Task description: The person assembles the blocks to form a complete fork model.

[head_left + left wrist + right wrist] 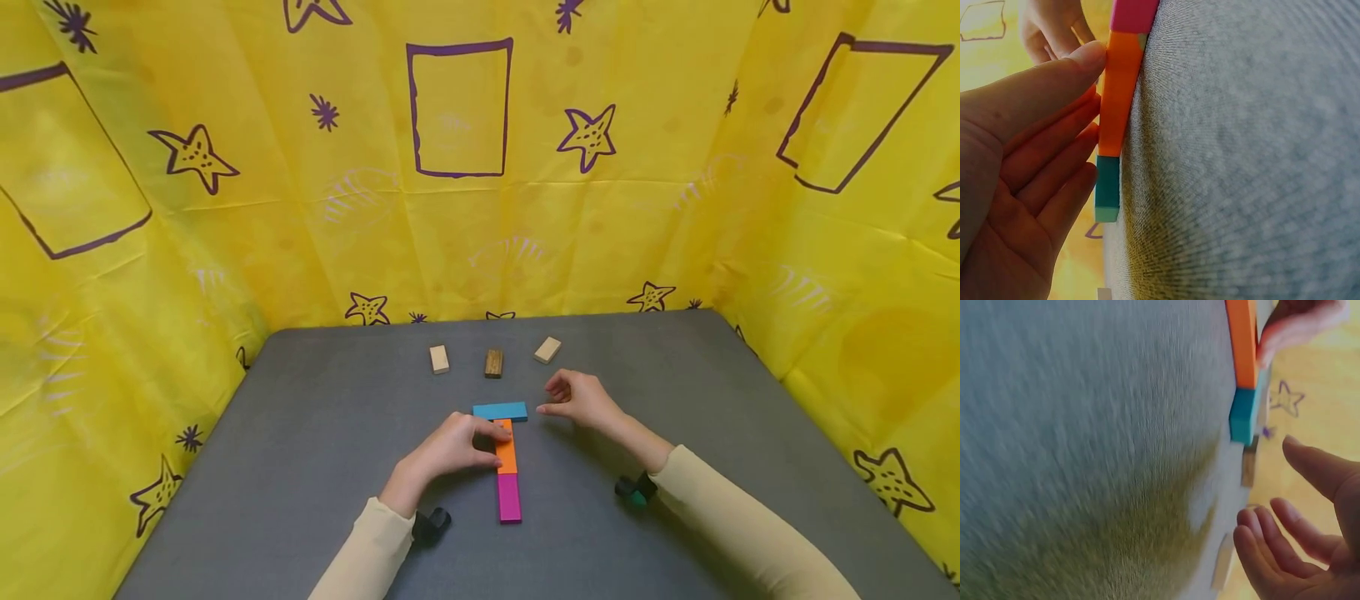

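Orange block beneath left hand, fingertips spread; right hand spread near blue block.

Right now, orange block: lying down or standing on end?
Lying down: in the head view, the orange block runs lengthwise along the table, between the blue block and magenta block.

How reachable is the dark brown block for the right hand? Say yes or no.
Probably yes: the right hand holds nothing, and no block appears between it and the dark brown block.
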`<action>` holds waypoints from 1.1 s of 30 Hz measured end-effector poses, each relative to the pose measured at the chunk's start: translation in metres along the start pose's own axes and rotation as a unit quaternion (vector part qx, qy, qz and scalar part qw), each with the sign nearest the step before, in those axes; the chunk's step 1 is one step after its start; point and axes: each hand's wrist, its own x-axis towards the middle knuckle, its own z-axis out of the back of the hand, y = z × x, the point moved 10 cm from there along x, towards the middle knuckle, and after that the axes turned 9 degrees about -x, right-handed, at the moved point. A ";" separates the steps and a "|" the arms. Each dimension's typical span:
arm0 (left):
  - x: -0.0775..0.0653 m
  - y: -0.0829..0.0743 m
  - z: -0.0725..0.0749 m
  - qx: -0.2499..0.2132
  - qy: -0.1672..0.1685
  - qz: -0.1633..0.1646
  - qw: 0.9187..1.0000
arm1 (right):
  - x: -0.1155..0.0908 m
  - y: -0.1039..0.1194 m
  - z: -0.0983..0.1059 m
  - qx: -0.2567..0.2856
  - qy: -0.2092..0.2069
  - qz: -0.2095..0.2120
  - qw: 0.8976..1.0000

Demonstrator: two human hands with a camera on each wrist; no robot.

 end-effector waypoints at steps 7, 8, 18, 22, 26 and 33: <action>-0.001 0.001 0.000 -0.001 0.000 0.003 1.000 | 0.019 -0.021 0.011 0.002 -0.026 -0.024 0.999; -0.001 0.001 0.000 -0.001 -0.001 0.003 1.000 | 0.022 -0.023 0.012 0.001 -0.030 -0.027 0.999; -0.001 0.003 -0.002 -0.003 -0.001 0.006 1.000 | 0.045 -0.055 0.015 0.014 -0.056 -0.083 0.995; -0.002 0.003 -0.002 -0.007 -0.001 0.006 1.000 | 0.054 -0.066 0.014 0.022 -0.077 -0.098 0.992; -0.003 0.004 -0.002 -0.005 -0.001 0.009 1.000 | 0.061 -0.070 0.015 0.028 -0.095 -0.103 0.990; -0.001 0.003 -0.001 -0.003 -0.001 0.009 1.000 | 0.071 -0.069 0.010 0.027 -0.102 -0.090 0.990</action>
